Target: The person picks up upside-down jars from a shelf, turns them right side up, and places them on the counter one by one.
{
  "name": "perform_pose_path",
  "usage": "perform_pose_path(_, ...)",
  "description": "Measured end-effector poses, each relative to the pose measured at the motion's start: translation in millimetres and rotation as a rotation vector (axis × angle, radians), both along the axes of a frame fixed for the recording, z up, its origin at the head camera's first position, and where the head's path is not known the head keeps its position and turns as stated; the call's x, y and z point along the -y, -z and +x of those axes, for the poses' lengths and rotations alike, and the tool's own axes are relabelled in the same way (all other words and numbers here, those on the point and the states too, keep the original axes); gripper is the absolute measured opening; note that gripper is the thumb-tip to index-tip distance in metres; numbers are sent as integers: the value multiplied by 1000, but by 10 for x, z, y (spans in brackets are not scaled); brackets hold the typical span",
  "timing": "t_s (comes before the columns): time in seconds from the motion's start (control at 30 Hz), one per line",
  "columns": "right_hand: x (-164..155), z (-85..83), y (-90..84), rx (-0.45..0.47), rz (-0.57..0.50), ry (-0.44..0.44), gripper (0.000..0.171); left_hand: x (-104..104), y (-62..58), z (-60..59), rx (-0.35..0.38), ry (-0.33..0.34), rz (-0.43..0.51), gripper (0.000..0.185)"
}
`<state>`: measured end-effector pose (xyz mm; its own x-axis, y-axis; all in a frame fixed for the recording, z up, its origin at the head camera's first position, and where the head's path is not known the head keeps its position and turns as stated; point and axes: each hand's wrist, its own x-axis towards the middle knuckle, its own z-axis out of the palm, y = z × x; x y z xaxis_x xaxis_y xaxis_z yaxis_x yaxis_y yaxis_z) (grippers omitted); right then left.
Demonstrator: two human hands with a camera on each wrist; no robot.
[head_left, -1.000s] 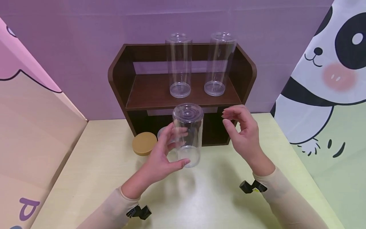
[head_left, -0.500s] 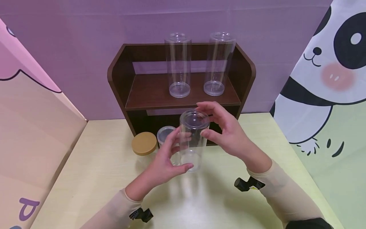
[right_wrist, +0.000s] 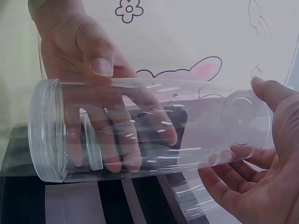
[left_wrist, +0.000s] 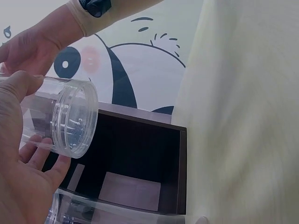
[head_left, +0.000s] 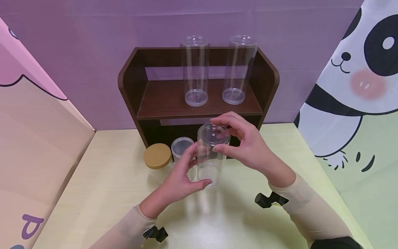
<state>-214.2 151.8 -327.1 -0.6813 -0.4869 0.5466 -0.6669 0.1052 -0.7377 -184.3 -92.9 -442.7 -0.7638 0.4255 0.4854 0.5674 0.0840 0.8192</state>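
Note:
A tall clear plastic jar [head_left: 214, 162] is held over the table, its dimpled base upward and its thick ridged rim downward. My left hand [head_left: 177, 178] grips it low from the left; the fingers show through the clear wall in the right wrist view. At the upper end, my right hand [head_left: 242, 141] grips it between thumb and fingers, as the right hand [right_wrist: 261, 163] shows in the right wrist view. Left of it stand a shorter clear jar [head_left: 181, 147] with a clear lid and a jar with a tan lid [head_left: 157, 156], both partly hidden by my left hand.
A dark brown two-tier shelf [head_left: 155, 98] stands at the back of the table [head_left: 102, 193]. On its upper board are two tall clear jars, the left jar [head_left: 196, 72] and the right jar [head_left: 237, 72]. Printed cloth walls enclose the sides.
My right hand has come in from the right and taken hold of the jar's upper end. The jar and my left hand have shifted slightly right and toward me.

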Motion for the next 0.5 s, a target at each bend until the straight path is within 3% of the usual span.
perform_pose_path(0.5,-23,-4,-28,4,-32,-10,57,-26,81,15,155,0,-77,106)
